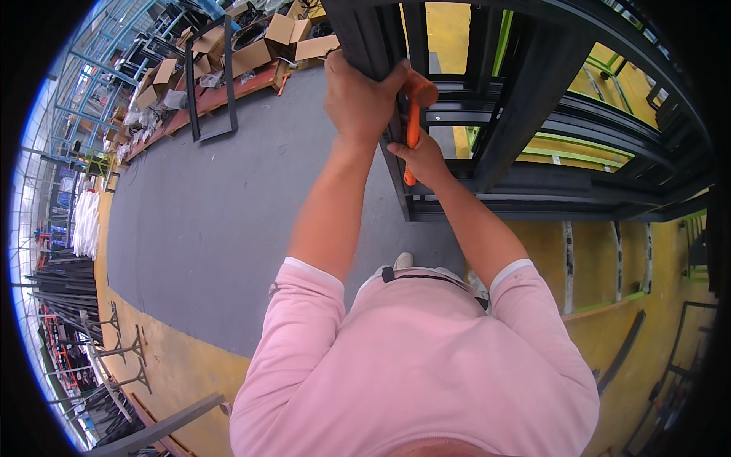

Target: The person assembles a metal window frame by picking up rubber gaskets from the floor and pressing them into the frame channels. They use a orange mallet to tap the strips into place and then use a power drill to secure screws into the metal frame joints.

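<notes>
A large dark metal window frame [525, 145] stands upright in front of me, reaching from the top middle to the right. My left hand [359, 99] is closed round its near left upright, high up, with the thumb near the mallet's head. Lower down, my right hand [421, 158] grips a rubber mallet [413, 126] by its orange handle. The mallet is upright, its reddish-orange head at the top, close against the upright. Some fingers of both hands are hidden behind the frame and handle.
Grey matting [228, 206] covers the floor to my left. Beyond it, open cardboard boxes [251, 57] sit on a low platform with a small black frame [215, 84] leaning there. Stacked dark bars [65, 293] lie at far left. A green-edged rack [594, 259] is at right.
</notes>
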Tool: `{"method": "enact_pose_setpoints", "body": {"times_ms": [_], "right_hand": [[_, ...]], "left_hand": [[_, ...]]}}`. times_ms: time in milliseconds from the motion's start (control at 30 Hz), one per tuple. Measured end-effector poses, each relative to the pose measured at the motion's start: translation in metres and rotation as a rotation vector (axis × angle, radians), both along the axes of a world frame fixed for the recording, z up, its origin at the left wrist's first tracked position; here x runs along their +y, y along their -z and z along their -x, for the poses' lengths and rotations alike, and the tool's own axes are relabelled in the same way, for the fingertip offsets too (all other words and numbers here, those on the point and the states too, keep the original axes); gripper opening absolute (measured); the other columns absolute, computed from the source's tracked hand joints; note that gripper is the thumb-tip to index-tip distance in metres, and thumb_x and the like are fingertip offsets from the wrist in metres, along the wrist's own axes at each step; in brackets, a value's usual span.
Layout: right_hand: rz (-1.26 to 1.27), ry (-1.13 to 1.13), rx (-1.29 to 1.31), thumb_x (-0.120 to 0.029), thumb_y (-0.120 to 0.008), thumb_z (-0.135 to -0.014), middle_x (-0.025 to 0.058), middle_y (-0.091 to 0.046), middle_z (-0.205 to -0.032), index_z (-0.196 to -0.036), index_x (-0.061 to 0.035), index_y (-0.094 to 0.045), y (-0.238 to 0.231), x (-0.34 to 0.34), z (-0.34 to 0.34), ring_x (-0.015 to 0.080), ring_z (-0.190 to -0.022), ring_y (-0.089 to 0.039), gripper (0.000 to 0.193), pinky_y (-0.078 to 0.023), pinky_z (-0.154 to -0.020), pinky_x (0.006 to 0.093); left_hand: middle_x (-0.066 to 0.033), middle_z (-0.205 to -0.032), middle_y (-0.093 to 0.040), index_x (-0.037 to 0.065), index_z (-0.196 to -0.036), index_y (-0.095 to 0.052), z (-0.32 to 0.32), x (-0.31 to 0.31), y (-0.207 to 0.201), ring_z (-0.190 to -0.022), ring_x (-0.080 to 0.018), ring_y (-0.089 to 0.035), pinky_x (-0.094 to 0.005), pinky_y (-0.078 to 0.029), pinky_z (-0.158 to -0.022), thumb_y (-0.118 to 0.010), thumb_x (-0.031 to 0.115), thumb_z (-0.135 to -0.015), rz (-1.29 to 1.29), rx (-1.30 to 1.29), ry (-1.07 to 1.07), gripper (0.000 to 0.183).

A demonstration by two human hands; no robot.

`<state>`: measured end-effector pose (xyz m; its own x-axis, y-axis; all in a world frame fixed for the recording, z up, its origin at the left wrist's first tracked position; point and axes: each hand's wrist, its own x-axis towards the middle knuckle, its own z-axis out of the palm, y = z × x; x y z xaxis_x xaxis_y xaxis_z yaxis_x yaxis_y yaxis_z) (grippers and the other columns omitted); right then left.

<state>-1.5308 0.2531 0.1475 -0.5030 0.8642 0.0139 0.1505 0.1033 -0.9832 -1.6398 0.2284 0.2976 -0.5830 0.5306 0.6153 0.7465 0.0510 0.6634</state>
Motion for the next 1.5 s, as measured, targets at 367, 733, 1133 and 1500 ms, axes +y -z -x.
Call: {"method": "enact_pose_setpoints", "body": {"times_ms": [367,733,1133,1500], "right_hand": [[1.235,-0.226,0.758,-0.041,-0.054,-0.105,0.0005,-0.051,-0.071,-0.093,-0.0156,-0.051,0.095,-0.094,-0.049,0.008,-0.051,-0.044,0.029,-0.036,-0.046,0.0236],[1.471,0.065,0.526,-0.047,-0.059,-0.101,0.0033,-0.056,-0.073,-0.09,-0.0145,-0.051,0.172,-0.114,-0.075,0.0084,-0.049,-0.043,0.035,-0.035,-0.043,0.0242],[1.367,0.966,0.291,-0.032,-0.063,-0.099,0.0007,-0.051,-0.064,-0.093,-0.0138,-0.051,0.201,-0.3,-0.294,0.012,-0.047,-0.045,0.023,-0.036,-0.04,0.0291],[1.528,1.392,0.058,-0.024,-0.065,-0.096,0.0053,-0.054,-0.063,-0.094,-0.0054,-0.058,0.216,-0.524,-0.429,0.018,-0.046,-0.049,0.02,-0.04,-0.041,0.036]], "left_hand": [[-0.0281,-0.126,-0.06,-0.003,-0.13,-0.052,0.006,-0.001,-0.008,-0.118,-0.0438,-0.058,-0.0474,-0.048,-0.098,-0.08,0.031,-0.082,-0.028,0.136,-0.005,0.065],[-0.0198,-0.109,-0.06,-0.006,-0.129,-0.044,0.005,-0.009,0.027,-0.108,-0.0398,-0.06,-0.0471,-0.048,-0.096,-0.08,0.038,-0.085,-0.257,0.159,0.113,0.072],[-0.0196,-0.126,-0.061,0.003,-0.124,-0.06,-0.24,0.059,0.272,-0.119,-0.0405,-0.057,-0.0499,-0.048,-0.099,-0.065,0.014,-0.087,0.691,0.386,1.189,0.039],[-0.0248,-0.137,-0.052,0.002,-0.142,-0.047,-0.287,0.173,0.393,-0.127,-0.041,-0.052,-0.059,-0.047,-0.1,-0.083,0.046,-0.077,1.178,0.738,0.662,0.086]]}}
